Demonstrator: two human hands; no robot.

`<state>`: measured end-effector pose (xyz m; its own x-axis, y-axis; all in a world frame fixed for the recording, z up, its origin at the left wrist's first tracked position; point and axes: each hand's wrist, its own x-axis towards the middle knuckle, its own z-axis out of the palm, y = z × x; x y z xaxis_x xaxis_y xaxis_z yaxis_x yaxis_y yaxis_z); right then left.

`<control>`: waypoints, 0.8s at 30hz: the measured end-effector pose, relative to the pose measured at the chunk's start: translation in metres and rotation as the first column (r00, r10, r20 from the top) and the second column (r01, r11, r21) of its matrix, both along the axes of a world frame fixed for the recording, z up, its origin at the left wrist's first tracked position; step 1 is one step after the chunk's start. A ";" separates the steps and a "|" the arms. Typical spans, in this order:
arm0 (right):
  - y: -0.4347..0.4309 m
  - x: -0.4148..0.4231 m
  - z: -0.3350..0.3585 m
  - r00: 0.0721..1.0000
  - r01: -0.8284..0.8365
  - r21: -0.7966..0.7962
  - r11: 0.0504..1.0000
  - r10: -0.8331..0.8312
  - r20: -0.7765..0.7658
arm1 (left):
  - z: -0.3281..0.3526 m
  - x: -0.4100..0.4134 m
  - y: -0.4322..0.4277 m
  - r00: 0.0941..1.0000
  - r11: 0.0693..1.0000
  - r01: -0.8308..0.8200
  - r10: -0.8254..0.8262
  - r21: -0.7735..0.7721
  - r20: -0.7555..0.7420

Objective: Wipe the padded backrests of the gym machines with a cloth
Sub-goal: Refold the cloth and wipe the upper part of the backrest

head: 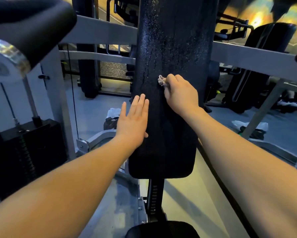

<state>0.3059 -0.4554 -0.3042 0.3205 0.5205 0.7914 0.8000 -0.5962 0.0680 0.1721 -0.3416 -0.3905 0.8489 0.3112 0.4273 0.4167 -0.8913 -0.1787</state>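
Note:
A tall black padded backrest (171, 48) stands upright in the middle of the view, speckled with wet droplets on its upper half. My right hand (180, 93) presses against the pad's middle, fingers closed around a small crumpled light cloth (161, 80) that sticks out at the knuckles. My left hand (133, 120) lies flat with fingers apart on the pad's left edge, a little lower, holding nothing. Below the pad, the black seat (161, 229) shows at the bottom edge.
A black weight stack (24, 152) with guide rods stands at the left. A black roller pad (29, 23) juts in at the top left. Grey frame bars (247, 57) cross behind the backrest. Bags lie on the floor at left (112, 117) and right (252, 127).

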 end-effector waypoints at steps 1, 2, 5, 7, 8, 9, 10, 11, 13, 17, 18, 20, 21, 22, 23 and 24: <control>0.007 -0.003 0.001 1.000 -0.018 0.020 1.000 0.018 -0.012 | -0.005 -0.008 0.004 0.999 0.999 0.043 -0.043 -0.010 0.022; 0.014 -0.007 0.000 0.999 -0.045 0.033 0.998 0.046 -0.024 | -0.013 -0.017 0.008 0.994 0.995 0.096 -0.095 -0.009 0.047; 0.034 -0.022 -0.015 0.993 -0.109 0.057 0.992 0.111 -0.036 | -0.037 -0.036 0.021 0.960 0.962 0.271 -0.272 0.032 0.066; 0.038 -0.032 -0.036 0.987 -0.158 -0.038 0.987 0.158 0.010 | -0.045 -0.038 0.027 0.945 0.946 0.325 -0.325 0.008 0.025; 0.036 -0.035 -0.045 0.978 -0.194 -0.140 0.971 0.203 0.048 | -0.046 -0.038 0.029 0.946 0.946 0.325 -0.325 -0.005 0.013; 0.033 -0.036 -0.049 0.965 -0.217 -0.243 0.945 0.245 0.090 | -0.046 -0.037 0.031 0.948 0.948 0.317 -0.317 -0.003 -0.001; 0.030 -0.034 -0.045 0.953 -0.218 -0.315 0.924 0.272 0.137 | -0.046 -0.036 0.033 0.951 0.951 0.310 -0.310 0.011 -0.020; 0.030 -0.028 -0.035 0.941 -0.200 -0.347 0.916 0.279 0.192 | -0.046 -0.036 0.034 0.953 0.953 0.302 -0.301 0.029 -0.042; 0.036 -0.017 -0.012 0.935 -0.136 -0.304 0.943 0.224 0.276 | -0.047 -0.035 0.035 0.956 0.957 0.287 -0.284 0.037 -0.070; 0.052 -0.017 0.001 0.984 -0.028 0.027 0.999 0.023 0.178 | -0.043 -0.036 0.030 0.961 0.965 0.261 -0.259 0.013 -0.094; 0.054 -0.024 -0.008 0.987 -0.032 0.038 0.999 0.026 0.159 | -0.041 -0.036 0.029 0.961 0.966 0.260 -0.257 0.011 -0.098; 0.051 -0.038 -0.032 0.978 -0.124 -0.098 0.987 0.139 0.155 | -0.039 -0.037 0.030 0.961 0.966 0.260 -0.258 0.008 -0.096; 0.047 -0.041 -0.041 0.963 -0.168 -0.195 0.966 0.203 0.177 | -0.039 -0.037 0.031 0.961 0.965 0.261 -0.259 0.012 -0.093; 0.043 -0.038 -0.040 0.948 -0.177 -0.266 0.948 0.237 0.212 | -0.040 -0.037 0.031 0.962 0.965 0.261 -0.258 0.019 -0.092; 0.041 -0.033 -0.031 0.936 -0.161 -0.291 0.943 0.239 0.258 | -0.040 -0.037 0.030 0.963 0.966 0.256 -0.253 0.019 -0.095; 0.043 -0.026 -0.017 0.933 -0.126 -0.269 0.955 0.207 0.295 | -0.040 -0.037 0.030 0.963 0.968 0.251 -0.249 0.012 -0.102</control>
